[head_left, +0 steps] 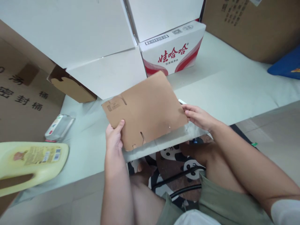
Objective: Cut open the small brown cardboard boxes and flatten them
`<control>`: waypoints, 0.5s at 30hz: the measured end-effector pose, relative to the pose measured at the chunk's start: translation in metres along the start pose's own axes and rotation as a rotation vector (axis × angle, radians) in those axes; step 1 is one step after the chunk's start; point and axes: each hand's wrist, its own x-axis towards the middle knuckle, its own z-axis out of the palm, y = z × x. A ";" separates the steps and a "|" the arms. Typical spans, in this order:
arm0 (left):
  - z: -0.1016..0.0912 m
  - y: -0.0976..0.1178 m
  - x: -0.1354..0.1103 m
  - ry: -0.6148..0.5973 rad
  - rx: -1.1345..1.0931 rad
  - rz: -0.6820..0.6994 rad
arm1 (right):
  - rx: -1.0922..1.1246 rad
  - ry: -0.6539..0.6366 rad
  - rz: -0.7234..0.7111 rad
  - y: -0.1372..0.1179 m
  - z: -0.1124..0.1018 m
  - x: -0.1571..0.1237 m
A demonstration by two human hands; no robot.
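Note:
A flat brown cardboard piece (150, 109) with slits near its left end is held tilted over the front of the pale table. My left hand (114, 136) grips its lower left edge, the thumb lying on top and the other fingers underneath, mostly hidden. At the right edge, my right hand (198, 116) pinches the cardboard between thumb and fingers. Small printed marks show in the cardboard's upper left corner. Just past the right hand, part of a small white object (182, 102) peeks out from behind the cardboard; its kind is hidden.
A white box with red lettering (173, 50) stands behind the cardboard, beside large white boxes (110, 72). Brown cartons (253, 28) stand farther out. On the left are a yellow jug (56, 168) and a clear packet (59, 128). A blue object (287, 65) lies far right on the table (236, 81).

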 end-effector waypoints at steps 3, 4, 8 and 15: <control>0.003 0.001 -0.008 -0.143 0.056 -0.118 | 0.042 -0.030 0.140 -0.003 0.007 -0.003; 0.004 0.002 -0.010 -0.180 0.060 -0.166 | 0.058 -0.029 0.169 -0.006 0.009 -0.005; 0.003 0.008 -0.011 -0.227 -0.022 -0.327 | 0.101 0.130 0.183 -0.018 0.002 -0.021; 0.008 0.020 -0.011 -0.255 -0.101 -0.343 | 0.028 0.794 -0.143 -0.025 -0.073 -0.101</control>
